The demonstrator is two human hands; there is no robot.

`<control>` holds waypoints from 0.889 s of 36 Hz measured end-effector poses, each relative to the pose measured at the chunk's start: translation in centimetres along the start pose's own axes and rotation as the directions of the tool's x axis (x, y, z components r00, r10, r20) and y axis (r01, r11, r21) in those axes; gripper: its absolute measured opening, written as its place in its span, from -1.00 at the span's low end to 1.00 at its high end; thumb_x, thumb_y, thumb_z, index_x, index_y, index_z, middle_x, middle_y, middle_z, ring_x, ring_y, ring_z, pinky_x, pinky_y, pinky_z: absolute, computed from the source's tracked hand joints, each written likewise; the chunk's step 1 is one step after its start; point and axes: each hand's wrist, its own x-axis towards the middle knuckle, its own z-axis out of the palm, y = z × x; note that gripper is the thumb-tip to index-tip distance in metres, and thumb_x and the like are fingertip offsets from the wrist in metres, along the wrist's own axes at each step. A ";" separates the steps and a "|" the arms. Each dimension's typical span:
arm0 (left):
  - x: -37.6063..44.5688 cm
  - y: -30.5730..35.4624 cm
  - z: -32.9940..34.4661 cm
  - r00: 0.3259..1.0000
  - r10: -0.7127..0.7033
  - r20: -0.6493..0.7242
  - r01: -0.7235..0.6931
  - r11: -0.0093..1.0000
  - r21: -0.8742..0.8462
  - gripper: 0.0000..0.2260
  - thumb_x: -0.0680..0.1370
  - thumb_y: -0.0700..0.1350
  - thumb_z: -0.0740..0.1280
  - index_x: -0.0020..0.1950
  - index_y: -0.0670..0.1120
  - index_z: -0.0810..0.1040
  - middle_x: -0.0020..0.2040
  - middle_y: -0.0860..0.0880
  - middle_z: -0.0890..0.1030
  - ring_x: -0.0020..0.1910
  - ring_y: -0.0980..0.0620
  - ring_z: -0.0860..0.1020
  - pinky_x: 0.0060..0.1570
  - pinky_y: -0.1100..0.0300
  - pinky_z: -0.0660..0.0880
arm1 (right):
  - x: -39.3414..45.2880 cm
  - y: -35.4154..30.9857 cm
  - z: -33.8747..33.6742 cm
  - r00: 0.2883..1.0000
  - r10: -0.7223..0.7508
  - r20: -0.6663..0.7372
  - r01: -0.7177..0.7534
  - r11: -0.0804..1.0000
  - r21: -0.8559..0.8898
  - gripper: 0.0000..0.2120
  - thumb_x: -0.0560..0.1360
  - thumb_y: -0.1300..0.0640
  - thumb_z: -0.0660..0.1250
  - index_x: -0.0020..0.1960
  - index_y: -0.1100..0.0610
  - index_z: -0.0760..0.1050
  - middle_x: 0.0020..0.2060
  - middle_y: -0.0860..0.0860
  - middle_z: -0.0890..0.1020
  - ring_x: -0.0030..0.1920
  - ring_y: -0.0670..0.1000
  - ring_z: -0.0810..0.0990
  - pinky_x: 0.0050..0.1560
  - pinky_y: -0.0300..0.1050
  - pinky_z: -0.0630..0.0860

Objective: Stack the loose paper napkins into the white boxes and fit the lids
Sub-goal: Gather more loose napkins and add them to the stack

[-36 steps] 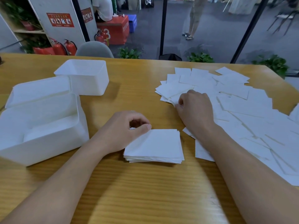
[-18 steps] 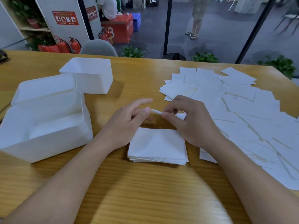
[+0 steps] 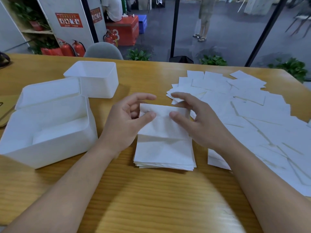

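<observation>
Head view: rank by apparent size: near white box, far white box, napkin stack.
1. near white box, largest, though also nearest the camera
2. napkin stack and far white box look alike; not ranked

Both forearms are reaching in from the lower corners, converging toward the middle. The left hand [image 3: 127, 121] is pinching a napkin [image 3: 163, 123] between thumb and curled fingers [image 3: 144, 98]; the right hand [image 3: 200, 125] is pinching its opposite edge, thumb forward, fingers arching above.
</observation>
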 end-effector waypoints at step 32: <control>-0.3 0.0 -0.9 0.972 -0.088 0.219 -0.057 0.811 0.582 -0.92 0.60 0.14 0.54 -0.07 0.22 0.77 0.04 0.21 0.65 0.10 0.15 0.59 -0.07 0.39 0.40 | 0.5 4.9 -3.2 0.958 0.123 -0.258 -0.245 0.821 -0.516 -0.75 0.56 -0.02 0.53 0.18 0.06 0.70 0.05 -0.03 0.61 0.05 0.04 0.56 0.05 0.00 0.50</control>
